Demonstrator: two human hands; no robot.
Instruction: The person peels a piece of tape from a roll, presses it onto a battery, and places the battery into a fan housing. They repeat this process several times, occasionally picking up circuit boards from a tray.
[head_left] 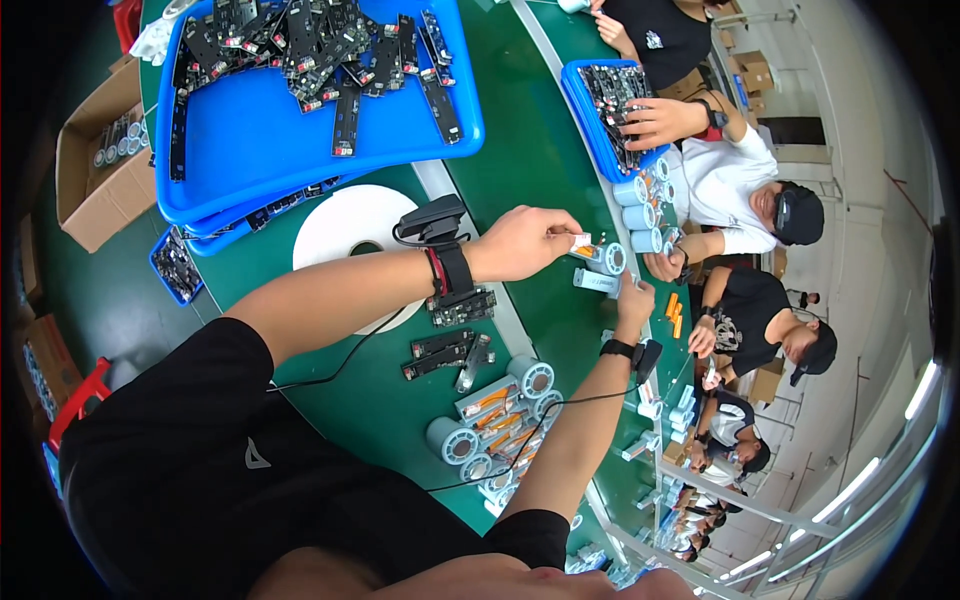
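My left hand [522, 243] is closed in a pinch at the open end of a light-blue housing [607, 259] with a round, ring-shaped end. Something white and orange shows inside it by my fingertips. From the other side, the fingers of my right hand [635, 302] are closed round the ring end; what they cover is hidden. A second light-blue piece [597, 280] sits just under the housing, between my hands. Several similar housings with orange parts inside [497, 425] lie on the green table [375, 375] near my body. Black circuit boards [440, 352] rest beside my left forearm.
A blue tray [250, 150] heaped with black boards stands far left, beside a white roll [335, 225]. Across the table, a co-worker's hand [665, 122] reaches over another blue tray [590, 130]. Orange pieces [675, 312] lie beyond my right hand. A carton [105, 190] holds more housings.
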